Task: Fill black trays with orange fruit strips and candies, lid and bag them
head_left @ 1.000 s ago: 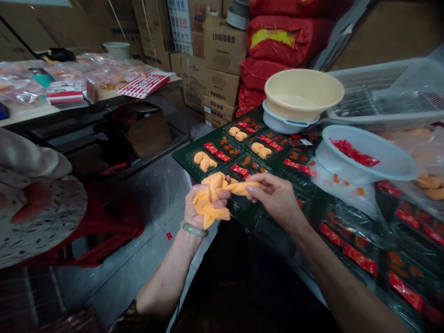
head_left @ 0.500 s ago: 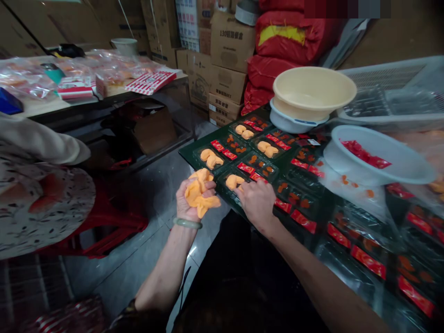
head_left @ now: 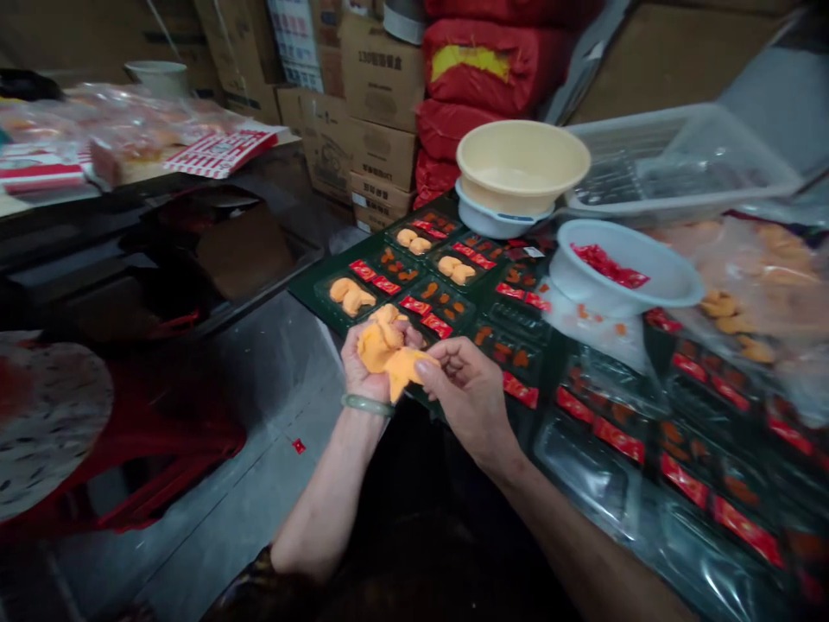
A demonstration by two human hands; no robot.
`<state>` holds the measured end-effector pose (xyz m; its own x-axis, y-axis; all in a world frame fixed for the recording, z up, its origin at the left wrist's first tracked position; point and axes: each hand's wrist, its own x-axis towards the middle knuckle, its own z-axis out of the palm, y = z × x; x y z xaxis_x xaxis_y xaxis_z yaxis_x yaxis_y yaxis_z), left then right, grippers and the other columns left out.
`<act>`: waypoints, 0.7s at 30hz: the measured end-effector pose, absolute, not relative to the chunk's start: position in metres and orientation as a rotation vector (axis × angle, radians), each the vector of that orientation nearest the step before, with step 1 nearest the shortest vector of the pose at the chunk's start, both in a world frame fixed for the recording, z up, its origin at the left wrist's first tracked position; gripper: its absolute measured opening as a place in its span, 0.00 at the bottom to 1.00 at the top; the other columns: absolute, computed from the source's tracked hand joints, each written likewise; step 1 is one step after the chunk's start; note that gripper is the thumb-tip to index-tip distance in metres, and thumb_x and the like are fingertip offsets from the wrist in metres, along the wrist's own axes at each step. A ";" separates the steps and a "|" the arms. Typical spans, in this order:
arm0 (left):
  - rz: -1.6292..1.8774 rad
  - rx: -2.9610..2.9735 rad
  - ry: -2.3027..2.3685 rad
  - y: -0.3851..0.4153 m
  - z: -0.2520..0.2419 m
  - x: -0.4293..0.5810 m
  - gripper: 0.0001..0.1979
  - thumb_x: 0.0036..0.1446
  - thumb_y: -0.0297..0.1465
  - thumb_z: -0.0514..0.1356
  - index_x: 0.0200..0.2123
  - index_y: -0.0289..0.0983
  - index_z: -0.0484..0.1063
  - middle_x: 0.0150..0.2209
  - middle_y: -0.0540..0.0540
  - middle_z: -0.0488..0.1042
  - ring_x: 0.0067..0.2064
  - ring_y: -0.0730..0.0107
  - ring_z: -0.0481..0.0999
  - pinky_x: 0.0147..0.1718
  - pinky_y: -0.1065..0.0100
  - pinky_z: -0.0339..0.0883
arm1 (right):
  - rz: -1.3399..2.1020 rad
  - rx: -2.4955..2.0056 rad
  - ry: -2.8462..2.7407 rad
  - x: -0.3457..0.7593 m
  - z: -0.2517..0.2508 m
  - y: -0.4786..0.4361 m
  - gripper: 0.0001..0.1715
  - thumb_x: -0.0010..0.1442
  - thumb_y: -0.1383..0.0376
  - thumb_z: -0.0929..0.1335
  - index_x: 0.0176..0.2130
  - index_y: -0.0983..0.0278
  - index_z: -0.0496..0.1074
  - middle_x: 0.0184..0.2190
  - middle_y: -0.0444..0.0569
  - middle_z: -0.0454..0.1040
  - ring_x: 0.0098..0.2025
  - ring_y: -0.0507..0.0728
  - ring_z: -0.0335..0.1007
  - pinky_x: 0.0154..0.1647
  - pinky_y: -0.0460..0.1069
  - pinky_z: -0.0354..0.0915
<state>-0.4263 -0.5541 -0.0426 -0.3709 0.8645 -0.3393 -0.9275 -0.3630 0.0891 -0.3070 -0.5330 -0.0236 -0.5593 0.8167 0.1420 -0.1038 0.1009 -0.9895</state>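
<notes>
Noted: from here I see my left hand (head_left: 363,371) cupping soft orange dough (head_left: 387,350), right hand (head_left: 470,397) pinching its edge, just off the dark green tray (head_left: 309,289). Risk, I judge: thinly stretched dough tears, dropping onto the grey floor (head_left: 259,389).

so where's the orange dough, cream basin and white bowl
orange dough (head_left: 383,350): head view, middle of lump
cream basin (head_left: 511,200): head view, front wall
white bowl (head_left: 579,289): head view, outer wall

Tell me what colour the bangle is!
The bangle is pale green, best seen in the head view.
</notes>
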 end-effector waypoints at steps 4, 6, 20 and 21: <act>1.916 -0.323 0.203 -0.546 -0.042 -0.425 0.08 0.48 0.27 0.52 0.34 0.31 0.64 0.29 0.45 0.64 0.27 0.75 0.66 0.20 0.78 0.63 | 1.296 -0.860 -1.548 -0.272 -0.013 -0.506 0.09 0.50 0.63 0.71 0.31 0.63 0.67 0.25 0.41 0.69 0.25 0.49 0.64 0.24 0.44 0.61; 1.902 -0.311 0.203 -0.545 -0.041 -0.425 0.08 0.49 0.26 0.52 0.34 0.31 0.64 0.31 0.43 0.64 0.27 0.76 0.66 0.17 0.81 0.59 | 1.008 -0.973 -1.600 -0.253 -0.020 -0.476 0.10 0.49 0.63 0.71 0.32 0.63 0.67 0.26 0.42 0.69 0.25 0.50 0.63 0.24 0.45 0.61; 1.815 -0.198 0.529 -0.519 -0.036 -0.402 0.04 0.52 0.23 0.56 0.33 0.33 0.67 0.29 0.45 0.70 0.25 0.75 0.68 0.14 0.81 0.56 | 0.104 -1.054 -2.671 -0.260 -0.058 -0.342 0.10 0.57 0.64 0.63 0.27 0.63 0.70 0.31 0.52 0.74 0.37 0.59 0.69 0.40 0.52 0.59; 1.807 -0.179 0.567 -0.516 -0.036 -0.399 0.05 0.50 0.23 0.57 0.33 0.33 0.66 0.28 0.46 0.71 0.24 0.75 0.68 0.14 0.81 0.55 | 0.214 -1.037 -2.612 -0.260 -0.051 -0.351 0.11 0.59 0.63 0.62 0.29 0.63 0.70 0.31 0.52 0.74 0.35 0.58 0.69 0.38 0.52 0.60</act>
<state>-0.3990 -0.5159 -0.0357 -0.3135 0.8611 -0.4003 -0.9353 -0.2073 0.2868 -0.2600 -0.3508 -0.0508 -0.6844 0.6886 0.2398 0.6404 0.7249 -0.2539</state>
